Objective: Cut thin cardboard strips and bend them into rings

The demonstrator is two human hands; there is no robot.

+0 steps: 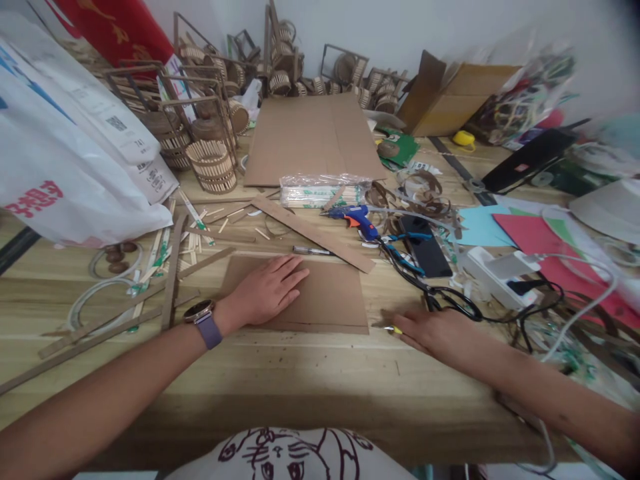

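My left hand [266, 291] lies flat with its fingers spread on a rectangular piece of brown cardboard [336, 300]. A dark line runs along the near edge of this piece. To the right of the cardboard, my right hand [443, 335] is closed around a small utility knife [397, 330]; its yellow end and metal tip show, and the rest is hidden in the fingers. The tip points left and stays apart from the cardboard's near right corner. Just beyond the cardboard lie a pen [313, 251] and a long cardboard strip [313, 233].
A blue glue gun [357, 219], black-handled scissors [453, 300], a phone [426, 245] and a white power strip [503, 273] lie on the right. A big cardboard sheet [313, 140] is at the back, near small stick baskets [213, 167]. A white plastic bag [75, 147] stands left.
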